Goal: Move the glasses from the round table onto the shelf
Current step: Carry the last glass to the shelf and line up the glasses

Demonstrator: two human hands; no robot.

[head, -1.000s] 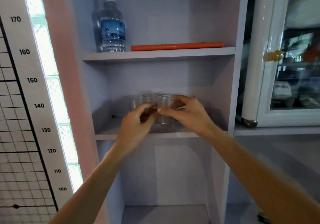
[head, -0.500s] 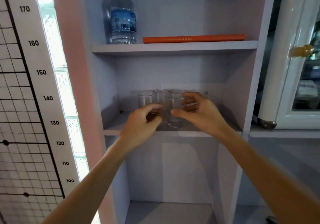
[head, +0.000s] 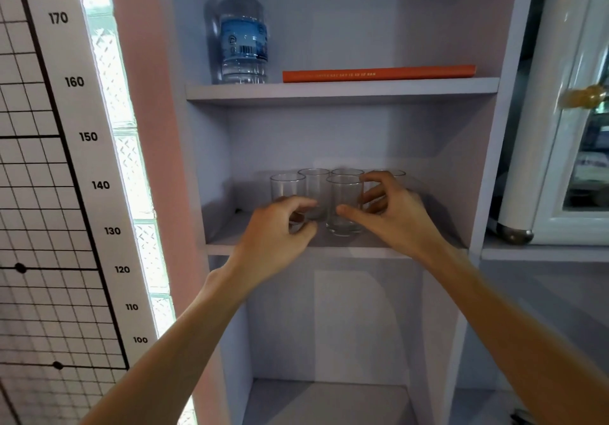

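**Both hands at the glasses on the middle shelf**

Five clear glasses stand upright on the shelf (head: 329, 246), bunched close together. The right hand (head: 398, 217) curls around the front glass (head: 344, 205): its thumb lies against the glass's left side low down, and its fingers (head: 374, 181) bend over the right side near the rim. The glass's base sits on the board; whether the fingers press it or merely cup it cannot be told.

The left hand (head: 276, 230) is just left of that glass, fingers bent and loosely together in front of the lower part of the left glass (head: 287, 187). Its fingertips hide the base, so a grip there cannot be confirmed.

Beyond the hands, three more glasses line the back: one (head: 314, 184) between the two hands, one (head: 347, 172) directly behind the front glass, and one (head: 393, 173) showing only its rim above the right hand's knuckles.

Above both hands, on the next board up, a water bottle (head: 243, 39) stands over the left hand, with a flat orange book (head: 379, 73) lying to its right. Far left of the left hand, a height chart (head: 89, 136) runs down the wall.
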